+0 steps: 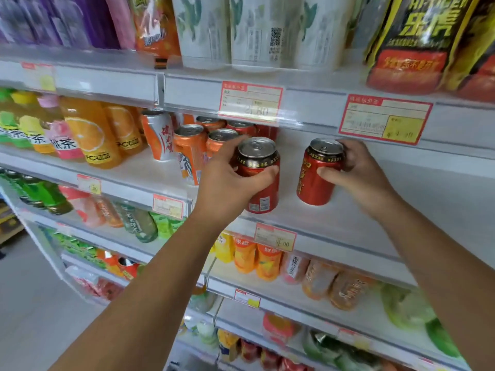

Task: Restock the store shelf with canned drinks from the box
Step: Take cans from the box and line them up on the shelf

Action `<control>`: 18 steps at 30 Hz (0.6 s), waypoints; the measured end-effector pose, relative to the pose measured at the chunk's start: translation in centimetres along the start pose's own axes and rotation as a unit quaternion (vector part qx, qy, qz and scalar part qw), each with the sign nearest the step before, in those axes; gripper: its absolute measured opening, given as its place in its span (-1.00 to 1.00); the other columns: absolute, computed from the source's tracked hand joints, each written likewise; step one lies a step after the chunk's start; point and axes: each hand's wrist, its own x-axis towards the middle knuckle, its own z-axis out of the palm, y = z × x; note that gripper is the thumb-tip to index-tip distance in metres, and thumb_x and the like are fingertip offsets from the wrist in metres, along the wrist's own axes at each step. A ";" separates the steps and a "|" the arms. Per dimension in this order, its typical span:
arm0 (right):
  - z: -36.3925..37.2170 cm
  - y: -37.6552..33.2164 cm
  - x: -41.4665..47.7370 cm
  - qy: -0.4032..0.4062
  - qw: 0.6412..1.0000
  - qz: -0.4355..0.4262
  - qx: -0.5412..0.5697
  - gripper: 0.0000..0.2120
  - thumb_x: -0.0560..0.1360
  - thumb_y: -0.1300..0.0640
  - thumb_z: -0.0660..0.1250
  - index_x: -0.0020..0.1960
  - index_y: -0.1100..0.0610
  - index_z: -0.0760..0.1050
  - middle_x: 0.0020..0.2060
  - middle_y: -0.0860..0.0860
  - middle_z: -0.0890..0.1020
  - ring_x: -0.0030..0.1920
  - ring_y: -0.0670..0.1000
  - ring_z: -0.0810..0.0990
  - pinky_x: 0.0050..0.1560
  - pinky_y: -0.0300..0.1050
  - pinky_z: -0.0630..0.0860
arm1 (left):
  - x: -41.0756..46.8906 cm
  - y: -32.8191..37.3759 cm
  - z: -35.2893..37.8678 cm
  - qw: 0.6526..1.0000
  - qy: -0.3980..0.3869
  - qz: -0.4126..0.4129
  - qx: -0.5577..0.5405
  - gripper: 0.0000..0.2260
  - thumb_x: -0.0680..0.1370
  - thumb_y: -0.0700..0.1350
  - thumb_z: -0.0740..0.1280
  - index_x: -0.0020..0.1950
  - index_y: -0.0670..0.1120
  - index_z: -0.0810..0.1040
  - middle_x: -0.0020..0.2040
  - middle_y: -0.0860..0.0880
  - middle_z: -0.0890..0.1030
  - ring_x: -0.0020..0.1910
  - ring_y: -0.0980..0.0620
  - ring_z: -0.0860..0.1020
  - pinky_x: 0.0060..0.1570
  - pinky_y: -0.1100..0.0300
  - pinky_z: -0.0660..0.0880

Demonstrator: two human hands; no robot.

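My left hand (227,178) grips a red can (261,183) with a silver top, upright at the front of the white shelf (361,210). A second red can (317,175) stands a little to the right, tilted slightly, with my right hand (353,170) curled round its right side. Behind the left can, further red cans (241,127) sit deeper on the same shelf. The box is not in view.
Orange cans (187,148) and an orange-white can (158,135) stand left of the red ones, then orange juice bottles (91,135). The shelf right of my right hand is bare. Price tags (250,101) hang on the shelf edge above; bottles fill the shelves below.
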 end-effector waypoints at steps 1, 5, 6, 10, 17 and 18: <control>0.0 0.1 0.1 0.002 1.000 0.008 0.002 -0.52 0.39 0.33 0.45 0.14 -0.10 0.40 0.08 -0.14 0.60 0.10 -0.14 0.56 0.26 -0.04 0.44 | 0.4 -0.3 0.2 1.000 -0.006 0.004 0.005 -0.49 0.37 -0.06 0.57 0.28 0.02 0.52 0.11 0.13 0.64 0.07 0.21 0.61 0.09 0.29 0.55; 0.3 0.4 -0.3 -0.010 0.998 0.055 0.008 -0.45 0.44 0.22 0.42 0.28 -0.20 0.31 0.11 -0.17 0.56 0.16 -0.09 0.54 0.32 0.09 0.42 | 1.6 -1.1 1.7 0.999 -0.003 0.029 0.038 -0.49 0.30 0.09 0.53 0.20 0.10 0.50 0.10 0.13 0.63 0.08 0.18 0.60 0.14 0.10 0.57; 0.4 0.5 -0.5 -0.020 0.998 0.062 0.002 -0.41 0.43 0.16 0.45 0.32 -0.23 0.28 0.15 -0.16 0.55 0.18 -0.08 0.53 0.31 0.09 0.42 | 1.7 -1.5 2.2 0.998 0.002 0.032 0.053 -0.46 0.28 0.13 0.51 0.23 0.08 0.51 0.12 0.12 0.63 0.09 0.16 0.60 0.13 0.07 0.57; 0.8 0.4 -0.5 -0.007 0.996 0.059 -0.070 -0.21 0.32 -0.02 0.55 0.43 -0.21 0.21 0.30 -0.08 0.48 0.26 -0.03 0.46 0.24 -0.01 0.42 | 1.6 -2.9 3.3 0.990 0.038 0.051 0.126 -0.35 0.33 0.26 0.46 0.35 0.05 0.45 0.21 0.07 0.59 0.15 0.10 0.57 0.13 0.06 0.57; 0.2 0.8 2.2 -0.017 0.994 0.072 -0.081 -0.38 0.38 0.09 0.53 0.32 0.08 0.28 0.25 0.07 0.53 0.16 0.00 0.54 0.12 -0.07 0.48 | -0.2 -4.6 3.4 0.976 -0.009 0.011 0.217 -0.33 0.37 0.22 0.45 0.39 0.10 0.27 0.10 0.10 0.60 0.07 -0.03 0.61 -0.02 0.14 0.47; 0.3 1.1 2.4 -0.022 0.994 0.072 -0.080 -0.39 0.39 0.10 0.52 0.31 0.08 0.27 0.25 0.06 0.53 0.17 0.00 0.54 0.14 -0.06 0.49 | -0.4 -4.9 3.5 0.969 -0.010 0.007 0.245 -0.36 0.38 0.20 0.44 0.37 0.09 0.27 0.03 0.11 0.61 0.02 -0.05 0.62 -0.08 0.16 0.44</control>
